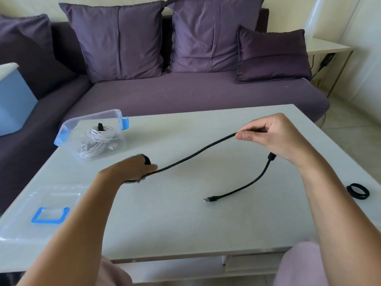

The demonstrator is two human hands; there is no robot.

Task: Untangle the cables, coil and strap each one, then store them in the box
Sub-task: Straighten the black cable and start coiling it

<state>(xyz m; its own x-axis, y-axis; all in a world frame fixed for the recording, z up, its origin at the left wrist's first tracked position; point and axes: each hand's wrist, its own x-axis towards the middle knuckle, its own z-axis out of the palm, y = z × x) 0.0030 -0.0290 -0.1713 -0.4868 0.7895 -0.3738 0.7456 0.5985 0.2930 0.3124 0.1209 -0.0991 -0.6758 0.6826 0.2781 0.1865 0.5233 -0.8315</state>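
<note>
Observed from beside the counter (pixel 185 223).

Hands: The right hand (pixel 276 137) is raised above the counter and pinches the black cable (pixel 195 153) between thumb and curled fingers. The left hand (pixel 136 168), lower and blurred, is clenched round the same cable. Dark loops show above and below its knuckles, so I judge a coil is started there. How many turns it holds cannot be told.

Placement: The span between the hands sags in a shallow curve. Holding it out this way likely keeps it free of kinks while it is fed toward the coil. The tail drops from the right hand to the counter, where its plug (pixel 208 199) lies flat.

Storage: The box (pixel 92 116) stands at the far left of the counter, open. White cables (pixel 97 139) lie inside it, coiled and bound with a dark band. The lid (pixel 20 223) lies flat near the left front corner, apart from the box. A spare strap (pixel 357 190) rests at the right edge, near the right forearm.

Materials: The black cable is matt, round and fairly stiff, with a thicker barrel just below the right hand. The box and lid are clear rigid plastic with blue clips and a blue handle. The strap is a flat black ring. The counter is smooth and pale.
</note>
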